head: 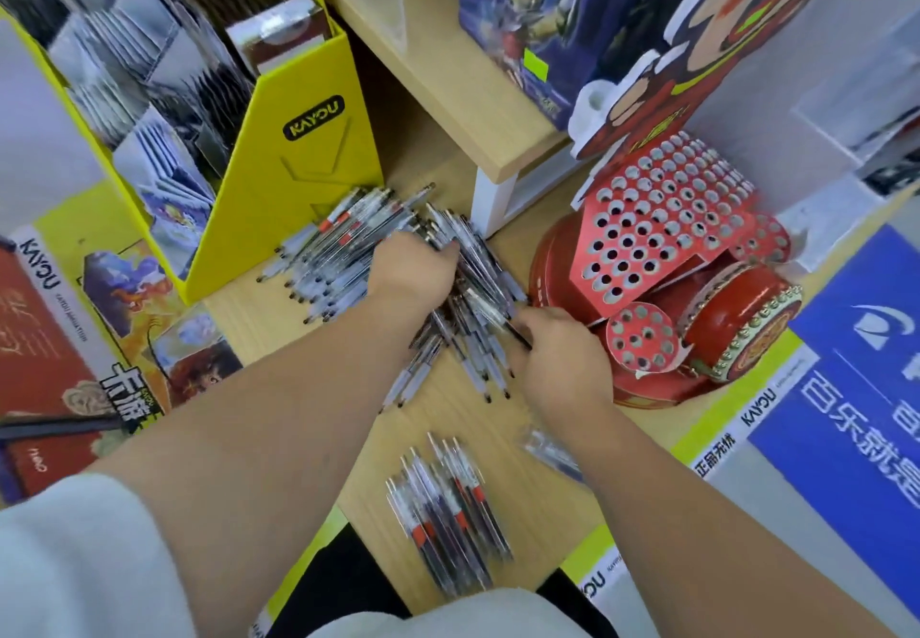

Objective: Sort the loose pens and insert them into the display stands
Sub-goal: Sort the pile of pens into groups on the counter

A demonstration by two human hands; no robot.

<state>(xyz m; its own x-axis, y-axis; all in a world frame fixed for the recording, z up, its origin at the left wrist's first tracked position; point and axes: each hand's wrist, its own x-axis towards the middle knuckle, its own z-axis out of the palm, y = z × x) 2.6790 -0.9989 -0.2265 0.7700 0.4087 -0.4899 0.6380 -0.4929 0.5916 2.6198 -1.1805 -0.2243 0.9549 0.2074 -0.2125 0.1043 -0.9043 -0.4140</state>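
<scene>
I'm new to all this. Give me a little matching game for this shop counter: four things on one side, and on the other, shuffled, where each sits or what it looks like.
Things:
1. pen heap
2. pen row
3. stand
4. box

Descriptions:
a. red, holes empty, at the right
b. yellow, at the left, holds card packs
c. nearest the viewer, laid side by side
d. in the middle, jumbled

Pairs: 1-d; 2-c; 3-a; 4-b
</scene>
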